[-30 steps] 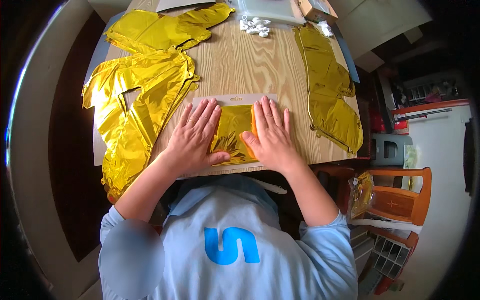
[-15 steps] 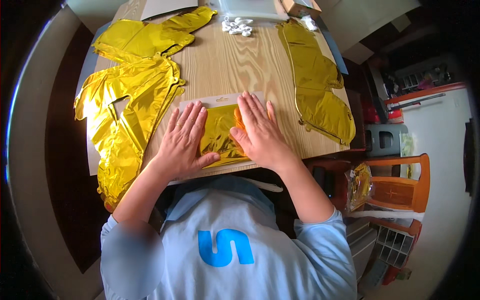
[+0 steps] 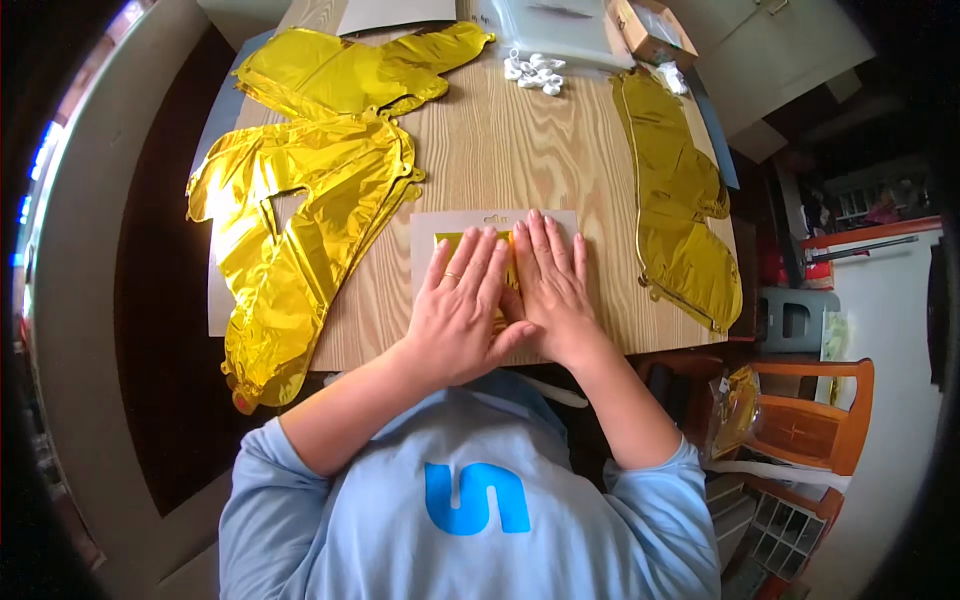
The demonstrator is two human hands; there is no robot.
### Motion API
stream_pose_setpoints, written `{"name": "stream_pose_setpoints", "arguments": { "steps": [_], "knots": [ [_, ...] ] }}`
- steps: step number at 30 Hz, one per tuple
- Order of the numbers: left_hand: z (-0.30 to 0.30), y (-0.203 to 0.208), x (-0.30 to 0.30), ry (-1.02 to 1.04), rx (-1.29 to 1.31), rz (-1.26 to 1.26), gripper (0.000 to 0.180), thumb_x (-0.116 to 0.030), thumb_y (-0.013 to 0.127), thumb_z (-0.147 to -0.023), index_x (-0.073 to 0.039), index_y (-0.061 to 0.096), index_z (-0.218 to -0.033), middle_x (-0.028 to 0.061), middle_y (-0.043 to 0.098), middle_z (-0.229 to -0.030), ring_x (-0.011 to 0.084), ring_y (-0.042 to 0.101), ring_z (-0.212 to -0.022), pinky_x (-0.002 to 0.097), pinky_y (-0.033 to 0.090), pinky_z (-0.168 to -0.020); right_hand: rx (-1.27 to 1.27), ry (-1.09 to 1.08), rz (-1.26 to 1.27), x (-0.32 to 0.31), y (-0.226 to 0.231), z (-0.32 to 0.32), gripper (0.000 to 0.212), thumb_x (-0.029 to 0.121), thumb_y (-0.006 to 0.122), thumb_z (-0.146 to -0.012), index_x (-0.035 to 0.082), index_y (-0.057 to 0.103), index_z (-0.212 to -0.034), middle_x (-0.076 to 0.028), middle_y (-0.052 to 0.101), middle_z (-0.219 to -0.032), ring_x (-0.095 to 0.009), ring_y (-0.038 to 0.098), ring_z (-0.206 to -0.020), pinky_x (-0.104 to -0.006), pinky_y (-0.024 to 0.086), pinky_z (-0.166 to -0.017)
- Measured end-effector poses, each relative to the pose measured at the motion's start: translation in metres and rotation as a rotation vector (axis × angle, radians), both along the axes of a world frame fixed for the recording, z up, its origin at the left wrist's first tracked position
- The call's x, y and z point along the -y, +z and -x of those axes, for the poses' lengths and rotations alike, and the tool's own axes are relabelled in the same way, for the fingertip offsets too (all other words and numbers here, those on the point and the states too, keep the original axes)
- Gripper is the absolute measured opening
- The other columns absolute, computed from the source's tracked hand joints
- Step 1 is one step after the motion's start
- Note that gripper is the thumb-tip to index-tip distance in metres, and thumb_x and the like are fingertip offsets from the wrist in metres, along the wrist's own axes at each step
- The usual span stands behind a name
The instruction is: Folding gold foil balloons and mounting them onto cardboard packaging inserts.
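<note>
Near the table's front edge lies a pale card (image 3: 424,240) with a hang hole at its top. On it is a folded gold foil sheet (image 3: 508,275), mostly hidden beneath my hands. My left hand (image 3: 462,305) lies flat on the foil, fingers stretched out, a ring on one finger. Pressed flat beside it is my right hand (image 3: 556,295), over the card's right part; the left thumb reaches across to it. At the left lies a crumpled gold foil balloon (image 3: 300,225), uninflated. Another flat gold foil balloon (image 3: 672,190) lies at the right.
Another gold foil piece (image 3: 345,75) is at the far left. Small white bundles (image 3: 535,72), clear plastic bags (image 3: 560,35) and an open cardboard box (image 3: 655,35) sit at the back. A wooden chair (image 3: 805,430) with a bagged gold item and a grey stool (image 3: 795,318) stand right of the table.
My left hand has slid right over the foil, so both hands now lie close together. The view has shifted, moving the whole scene rightward in the picture.
</note>
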State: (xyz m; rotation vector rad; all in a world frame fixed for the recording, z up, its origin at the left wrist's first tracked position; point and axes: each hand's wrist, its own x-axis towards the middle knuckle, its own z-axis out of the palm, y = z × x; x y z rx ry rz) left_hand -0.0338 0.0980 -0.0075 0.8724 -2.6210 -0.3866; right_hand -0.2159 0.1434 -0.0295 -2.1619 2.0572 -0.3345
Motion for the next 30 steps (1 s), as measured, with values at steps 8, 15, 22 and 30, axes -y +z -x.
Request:
{"name": "stream_pose_setpoints", "arguments": {
  "steps": [8,15,22,30],
  "knots": [
    [-0.007,-0.020,0.007,0.067,0.086,0.061,0.098,-0.068,0.047,-0.095,0.012,0.034,-0.151,0.0338,0.031,-0.158,0.0457,0.024,-0.152,0.0578,0.012,-0.123,0.009,-0.011,0.000,0.000,0.004,0.000,0.079,0.047,0.052,-0.100,0.000,0.028,-0.158,-0.022,0.020,-0.167,-0.038,0.018,-0.155,-0.0634,0.007,-0.122],
    [-0.005,-0.012,0.009,0.064,0.158,-0.003,0.102,-0.071,0.043,-0.095,0.013,0.031,-0.151,0.0362,0.028,-0.158,0.0492,0.022,-0.151,0.0586,0.011,-0.123,0.019,-0.009,-0.024,0.001,0.011,0.000,0.081,0.048,0.054,-0.098,0.000,0.028,-0.158,-0.024,0.020,-0.166,-0.039,0.019,-0.155,-0.0645,0.007,-0.121],
    [-0.006,-0.009,0.011,0.054,0.164,-0.050,0.103,-0.071,0.046,-0.094,0.013,0.031,-0.151,0.0360,0.025,-0.160,0.0492,0.018,-0.152,0.0596,0.010,-0.123,0.334,0.014,0.099,0.022,0.024,0.031,0.075,0.040,0.056,-0.101,-0.003,0.028,-0.156,-0.028,0.039,-0.153,-0.041,0.039,-0.142,-0.0588,0.027,-0.117],
    [-0.005,-0.002,0.015,0.054,0.074,-0.180,0.094,-0.069,0.051,-0.092,0.007,0.041,-0.146,0.0370,0.024,-0.159,0.0507,0.020,-0.151,0.0608,0.010,-0.122,0.536,-0.447,0.307,0.306,0.045,0.210,0.042,0.039,0.078,-0.089,0.003,0.067,-0.107,-0.009,0.073,-0.093,-0.018,0.068,-0.088,-0.0324,0.053,-0.083]
  ]
}}
